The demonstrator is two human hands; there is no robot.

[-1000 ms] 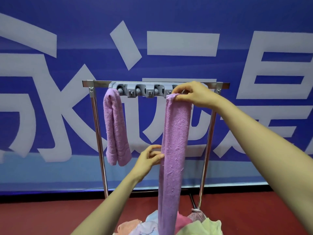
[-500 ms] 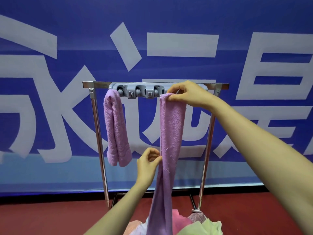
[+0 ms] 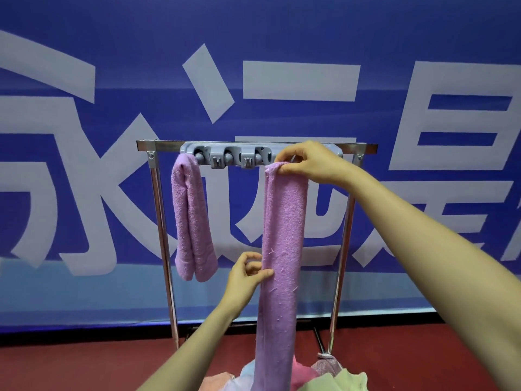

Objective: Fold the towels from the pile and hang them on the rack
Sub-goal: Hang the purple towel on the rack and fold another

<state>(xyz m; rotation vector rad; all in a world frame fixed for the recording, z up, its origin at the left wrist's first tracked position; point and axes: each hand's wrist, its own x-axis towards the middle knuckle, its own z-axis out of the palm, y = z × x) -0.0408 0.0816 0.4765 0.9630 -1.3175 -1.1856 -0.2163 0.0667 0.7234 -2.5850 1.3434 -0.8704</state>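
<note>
Since half a second ago our long lilac terry towel [image 3: 284, 235] has untwisted and hangs straight below our right hand [image 3: 307, 162], whose fingers pinch its top end at the bar of the steel rack [image 3: 169, 144]. Our left hand [image 3: 248, 273] pinches the left edge midway. Draping looks next. Count: one folded lilac towel [image 3: 191, 221] hung left of our fingers, one in hand, pile of mixed coloured towels [image 3: 324, 379] below, number unclear.

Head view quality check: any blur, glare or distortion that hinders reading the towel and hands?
Head view: even lighting, no hard shadows; held towel sharp enough to show loose threads; left hand and right hand free of motion blur; highlights streak the chrome rack posts; wide-angle stretch enlarges the right forearm near the edge; pile cropped at the bottom.
</note>
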